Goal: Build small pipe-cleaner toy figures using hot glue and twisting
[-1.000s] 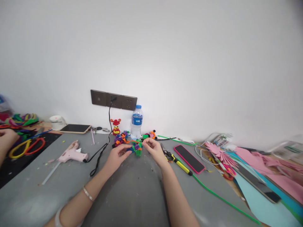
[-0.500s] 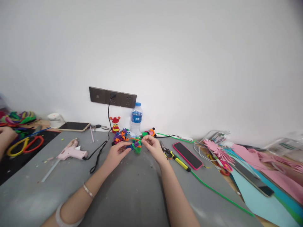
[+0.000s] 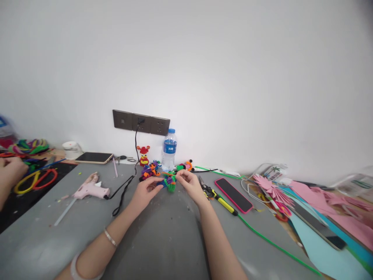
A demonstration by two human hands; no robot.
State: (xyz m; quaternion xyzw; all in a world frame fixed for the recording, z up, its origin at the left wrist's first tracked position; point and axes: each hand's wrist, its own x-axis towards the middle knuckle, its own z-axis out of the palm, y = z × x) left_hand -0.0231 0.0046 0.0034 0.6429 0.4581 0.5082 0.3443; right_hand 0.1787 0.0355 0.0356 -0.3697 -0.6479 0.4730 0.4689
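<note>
Between my hands is a small fuzzy pipe-cleaner figure in green, blue, purple and orange, held just above the grey mat. My left hand pinches its blue end from the left, thumb and forefinger curved round. From the right, my right hand pinches its upper side with the fingertips; the exact grip is partly hidden. Just behind are a purple and orange pipe-cleaner figure, a red and yellow one standing upright, and a pink, green and orange one.
A water bottle stands against the wall. Left lies a pink glue gun, its cord running toward the wall socket. Yellow-handled pliers, a pink-cased phone and coloured paper lie right. Another person's hand is far left.
The whole view has shifted slightly, so things appear a little lower and further right. Both hands keep hold of the pipe-cleaner figure, with only slight finger movement.
</note>
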